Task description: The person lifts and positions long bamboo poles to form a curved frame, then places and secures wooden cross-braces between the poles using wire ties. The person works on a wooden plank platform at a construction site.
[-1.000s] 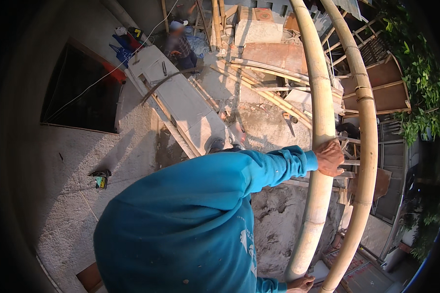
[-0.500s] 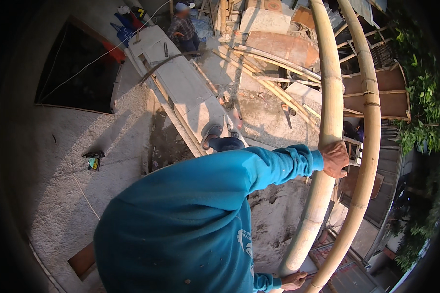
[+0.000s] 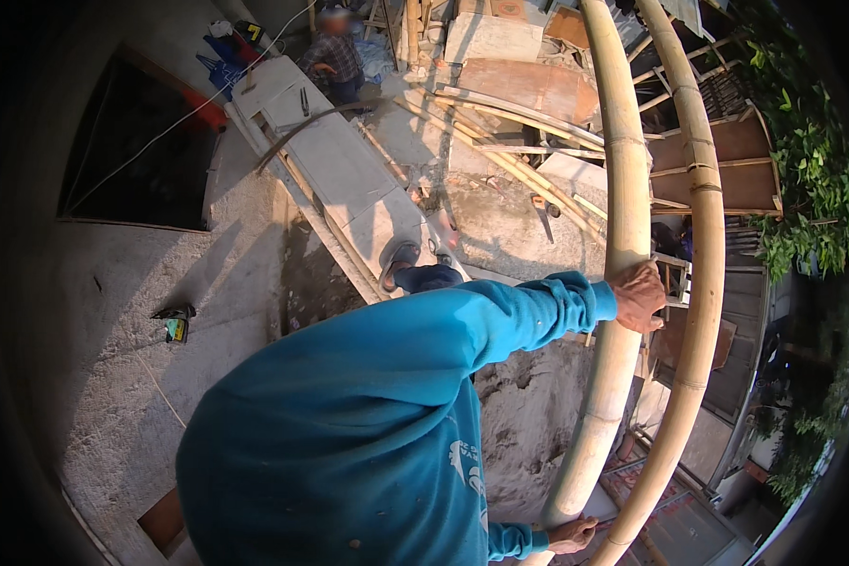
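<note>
Two long bamboo poles run up the right side of the view, bowed by the lens. My left hand [image 3: 640, 297], at the end of the outstretched teal sleeve [image 3: 547, 316], is closed round the thicker bamboo pole [image 3: 626, 189]. Its fingers curl over the side facing the thinner bamboo pole [image 3: 707, 236]. Lower down, my right hand [image 3: 573, 535] is closed on the same thick pole near the bottom edge of the view. Part of that hand's grip is hard to make out. My teal sweatshirt [image 3: 340, 434] fills the lower middle.
Far below, my foot in a sandal [image 3: 403, 258] rests on a plank platform [image 3: 349, 170]. A person [image 3: 335, 57] stands at its far end. On the ground lie a handsaw [image 3: 543, 215], timber strips [image 3: 528, 174] and boards. Leafy branches [image 3: 811, 179] hang at the right.
The view has shifted a little, so most of the surroundings sit slightly further left. Both hands keep hold of the thick bamboo pole at about the same places.
</note>
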`<action>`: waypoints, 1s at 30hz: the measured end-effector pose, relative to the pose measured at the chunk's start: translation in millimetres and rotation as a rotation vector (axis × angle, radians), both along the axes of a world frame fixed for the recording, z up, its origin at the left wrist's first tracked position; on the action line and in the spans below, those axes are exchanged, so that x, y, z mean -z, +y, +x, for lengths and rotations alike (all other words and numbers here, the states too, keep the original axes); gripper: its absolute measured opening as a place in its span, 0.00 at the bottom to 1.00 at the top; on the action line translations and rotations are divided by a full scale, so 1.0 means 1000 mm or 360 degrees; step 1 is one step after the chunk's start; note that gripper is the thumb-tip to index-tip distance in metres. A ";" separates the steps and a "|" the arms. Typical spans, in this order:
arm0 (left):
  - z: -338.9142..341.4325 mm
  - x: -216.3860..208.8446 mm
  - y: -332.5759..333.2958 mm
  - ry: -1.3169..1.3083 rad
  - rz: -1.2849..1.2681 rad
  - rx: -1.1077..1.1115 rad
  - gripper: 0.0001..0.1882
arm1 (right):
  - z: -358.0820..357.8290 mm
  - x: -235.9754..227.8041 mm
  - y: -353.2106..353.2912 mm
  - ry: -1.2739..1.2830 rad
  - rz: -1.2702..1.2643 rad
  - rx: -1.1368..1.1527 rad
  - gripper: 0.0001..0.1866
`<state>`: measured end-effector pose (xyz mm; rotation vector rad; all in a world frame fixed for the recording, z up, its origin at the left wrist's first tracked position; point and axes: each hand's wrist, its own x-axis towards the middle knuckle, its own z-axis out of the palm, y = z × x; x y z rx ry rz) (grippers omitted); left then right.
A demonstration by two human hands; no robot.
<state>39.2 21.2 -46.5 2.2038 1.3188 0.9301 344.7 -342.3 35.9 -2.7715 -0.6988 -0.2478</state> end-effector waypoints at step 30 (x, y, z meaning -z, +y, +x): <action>-0.011 -0.015 -0.008 0.0098 -0.0100 0.0074 0.27 | -0.019 -0.003 -0.003 -0.0084 0.0285 -0.0030 0.20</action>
